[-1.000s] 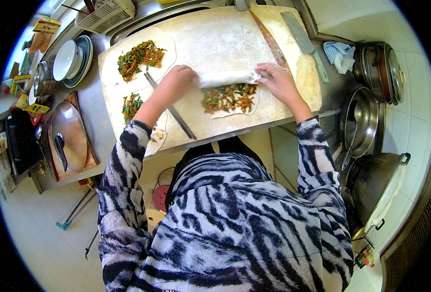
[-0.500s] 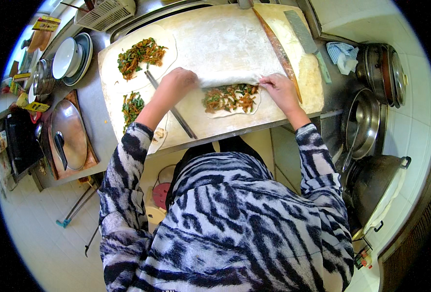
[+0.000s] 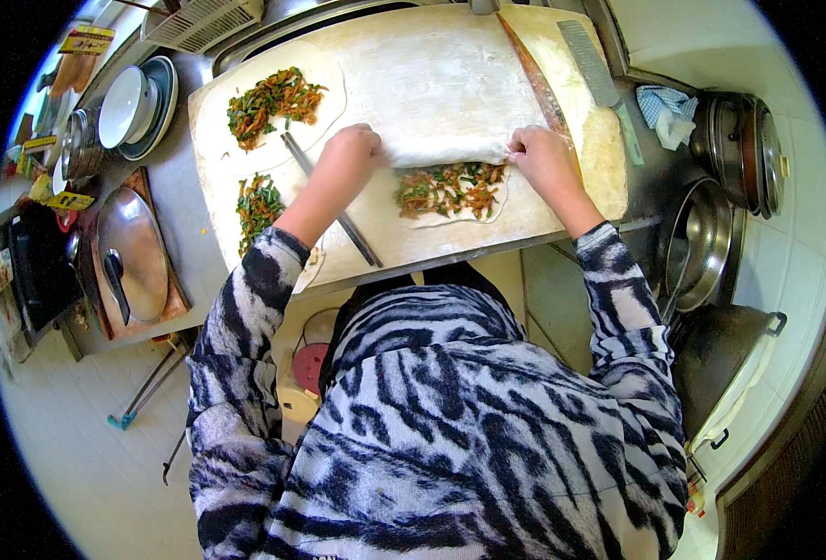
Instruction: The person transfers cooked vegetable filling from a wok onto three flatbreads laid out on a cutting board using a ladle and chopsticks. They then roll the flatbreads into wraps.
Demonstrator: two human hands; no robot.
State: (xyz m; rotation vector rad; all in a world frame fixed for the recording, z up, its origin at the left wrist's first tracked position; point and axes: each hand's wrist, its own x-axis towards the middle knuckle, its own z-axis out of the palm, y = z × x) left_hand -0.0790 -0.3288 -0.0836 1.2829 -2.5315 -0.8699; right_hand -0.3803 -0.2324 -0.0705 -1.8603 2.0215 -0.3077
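A large floured dough sheet [image 3: 422, 98] lies on the board, its near edge doubled into a thick fold [image 3: 445, 152]. Chopped green-and-orange vegetable filling [image 3: 455, 189] shows just in front of that fold, on the dough's near flap. My left hand [image 3: 352, 152] is closed at the fold's left end, its fingertips partly hidden. At the other end, my right hand [image 3: 536, 154] pinches the dough corner. Under my left forearm lies a thin dark rod [image 3: 343, 219], slanting across the board. Two more filling heaps, one far [image 3: 273, 105] and one near [image 3: 259, 210], sit on dough at the left.
The wooden board [image 3: 599, 182] carries a long brown-edged stick [image 3: 534, 70] and a broad-bladed knife [image 3: 590, 65] at the right. Metal pans [image 3: 702, 243] and a lidded pot [image 3: 735, 154] stand beyond it. Bowls [image 3: 128, 107] and a metal lid [image 3: 133, 247] are at the left.
The fingers of both hands have curled in more tightly at the fold's ends. The fold and filling look nearly the same; the whole view has shifted slightly.
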